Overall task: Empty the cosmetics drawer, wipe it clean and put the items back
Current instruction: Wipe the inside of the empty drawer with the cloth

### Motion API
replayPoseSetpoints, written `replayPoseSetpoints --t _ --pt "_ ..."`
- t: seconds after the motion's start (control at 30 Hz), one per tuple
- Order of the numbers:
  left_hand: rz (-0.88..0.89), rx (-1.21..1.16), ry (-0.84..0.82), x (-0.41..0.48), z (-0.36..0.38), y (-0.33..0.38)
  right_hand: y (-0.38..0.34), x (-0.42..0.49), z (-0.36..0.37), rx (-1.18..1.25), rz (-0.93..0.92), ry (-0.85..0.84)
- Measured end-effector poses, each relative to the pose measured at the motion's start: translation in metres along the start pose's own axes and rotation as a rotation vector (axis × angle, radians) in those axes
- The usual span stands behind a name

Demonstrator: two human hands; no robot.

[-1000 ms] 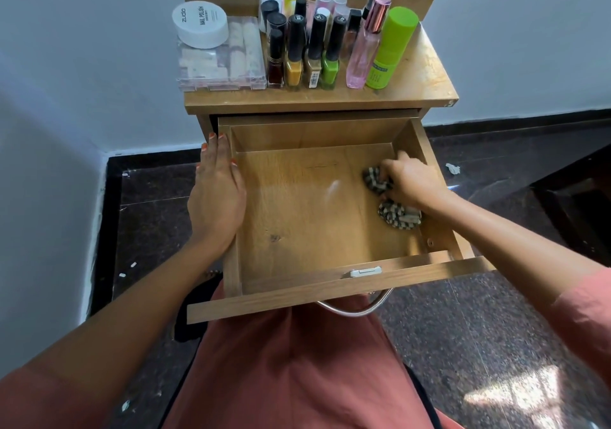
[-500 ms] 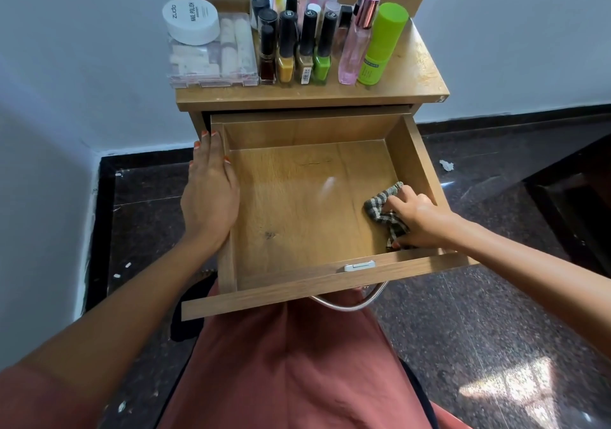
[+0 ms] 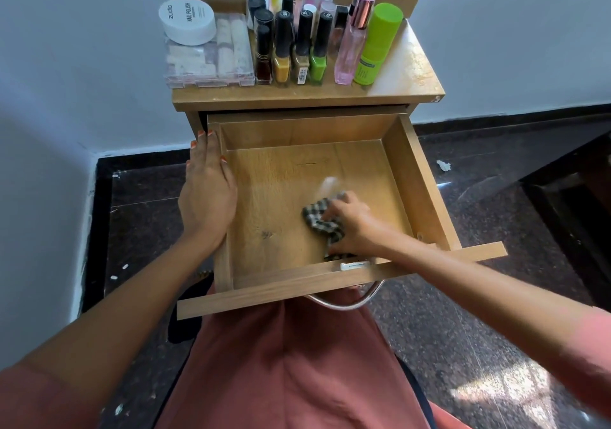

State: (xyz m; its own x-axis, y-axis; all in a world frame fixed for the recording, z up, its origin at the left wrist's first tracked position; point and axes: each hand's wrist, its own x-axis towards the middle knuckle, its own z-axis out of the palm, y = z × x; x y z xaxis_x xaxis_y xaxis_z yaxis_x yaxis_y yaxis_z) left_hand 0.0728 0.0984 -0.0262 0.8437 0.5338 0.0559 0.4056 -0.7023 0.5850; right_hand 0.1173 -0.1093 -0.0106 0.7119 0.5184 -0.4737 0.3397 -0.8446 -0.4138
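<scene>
The right grip (image 3: 355, 227) clutches the cloth (image 3: 319, 218) against the floor of the open drawer (image 3: 420, 180), near its front. The left grip (image 3: 208, 194) lies flat, fingers straight, on the drawer's left wall. Beyond, bottles (image 3: 301, 48) crowd the desk (image 3: 413, 74).

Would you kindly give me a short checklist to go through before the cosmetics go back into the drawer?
1. Drawer emptied of cosmetics: ok, only the checked cloth lies inside.
2. Right hand grip on the cloth: ok, fingers curled over it on the drawer floor.
3. Left hand steadying the drawer: ok, flat on its left wall.
4. Floor wiped clean: cannot tell; a dark mark shows near the front left.
5. Nail polish bottles upright on the tabletop: ok.
</scene>
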Motion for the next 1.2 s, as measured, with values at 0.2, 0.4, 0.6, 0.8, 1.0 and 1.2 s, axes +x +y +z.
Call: replayPoseSetpoints --t 0.2,0.4,0.6,0.8,1.0,1.2 --pt "0.008 0.01 -0.005 -0.002 -0.002 0.001 -0.024 0.008 0.012 -0.138 -0.054 -0.047" --pt "0.007 0.013 -0.01 -0.002 -0.003 0.001 0.023 -0.004 -0.018 -0.42 0.104 -0.085" --pt "0.004 0.007 -0.015 -0.002 -0.003 0.001 0.055 -0.015 -0.033 -0.469 0.182 -0.054" --pt "-0.002 -0.015 -0.016 -0.002 -0.001 0.001 0.052 -0.014 -0.031 -0.328 0.164 0.124" --pt "0.011 -0.016 -0.015 -0.001 -0.001 0.0 0.042 0.02 -0.046 -0.326 0.176 0.242" --pt "0.008 -0.01 -0.02 -0.001 -0.003 0.002 0.036 0.055 -0.058 -0.34 0.188 0.367"
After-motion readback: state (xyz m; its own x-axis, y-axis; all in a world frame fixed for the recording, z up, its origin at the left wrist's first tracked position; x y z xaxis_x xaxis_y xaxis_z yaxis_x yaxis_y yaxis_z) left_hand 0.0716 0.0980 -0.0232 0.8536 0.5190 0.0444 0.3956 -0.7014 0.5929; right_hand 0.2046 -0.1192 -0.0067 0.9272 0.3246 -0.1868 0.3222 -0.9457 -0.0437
